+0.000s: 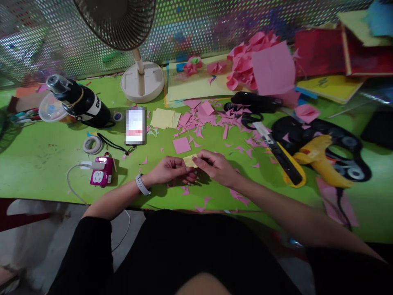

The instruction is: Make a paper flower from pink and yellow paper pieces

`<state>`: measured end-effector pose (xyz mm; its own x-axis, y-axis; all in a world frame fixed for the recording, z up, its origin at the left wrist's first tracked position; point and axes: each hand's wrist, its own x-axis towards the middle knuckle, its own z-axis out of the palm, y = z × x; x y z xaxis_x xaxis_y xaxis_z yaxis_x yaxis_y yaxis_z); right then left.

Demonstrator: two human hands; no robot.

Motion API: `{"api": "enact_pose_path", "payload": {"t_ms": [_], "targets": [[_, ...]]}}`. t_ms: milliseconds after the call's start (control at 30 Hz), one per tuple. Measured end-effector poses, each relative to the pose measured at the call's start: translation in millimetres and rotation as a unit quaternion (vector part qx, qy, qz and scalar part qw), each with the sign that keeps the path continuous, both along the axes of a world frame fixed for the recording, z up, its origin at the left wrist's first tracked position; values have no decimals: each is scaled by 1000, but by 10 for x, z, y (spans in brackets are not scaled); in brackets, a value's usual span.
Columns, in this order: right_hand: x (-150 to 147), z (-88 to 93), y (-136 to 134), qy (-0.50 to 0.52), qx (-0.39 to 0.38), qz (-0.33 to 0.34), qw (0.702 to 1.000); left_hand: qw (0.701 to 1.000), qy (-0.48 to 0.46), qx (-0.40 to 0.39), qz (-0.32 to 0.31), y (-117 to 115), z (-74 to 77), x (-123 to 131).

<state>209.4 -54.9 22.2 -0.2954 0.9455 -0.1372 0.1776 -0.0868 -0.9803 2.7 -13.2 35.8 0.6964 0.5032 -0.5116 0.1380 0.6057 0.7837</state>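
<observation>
Between my two hands, above the front part of the green table, is a small piece of yellow paper. My left hand, with a grey band on its wrist, pinches the paper's left side. From the right, my right hand grips it between thumb and fingers. Just beyond the hands lies a pink paper square. Farther back are a stack of yellow paper squares and a heap of pink paper scraps. Whether the held paper is folded is too small to tell.
On the left stand a black bottle, a tape roll and a purple power adapter. A phone and a fan are behind. To the right lie a utility knife, scissors and a yellow glue gun.
</observation>
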Motion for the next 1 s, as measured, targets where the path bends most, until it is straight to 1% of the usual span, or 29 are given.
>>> {"api": "enact_pose_path", "payload": {"t_ms": [167, 267, 367, 533, 600, 733, 900, 1000], "targets": [[5, -26, -9, 8, -29, 33, 999, 999, 15, 36, -13, 5, 18, -23], [10, -69, -15, 15, -34, 50, 998, 998, 17, 55, -17, 6, 6, -32], [48, -72, -6, 11, -37, 71, 997, 998, 13, 58, -24, 30, -9, -49], [155, 2, 39, -16, -59, 124, 990, 998, -4, 27, -52, 104, -27, -103], [174, 25, 49, -18, -71, 140, 987, 997, -2, 38, -61, 121, -32, -118], [160, 67, 54, -39, -68, 136, 988, 996, 16, 74, -51, 136, -17, -123], [188, 160, 87, -83, -44, 165, 982, 994, 25, 92, -56, 163, 26, -123], [229, 181, 106, -90, -54, 179, 978, 993, 33, 97, -57, 186, 22, -136]]}}
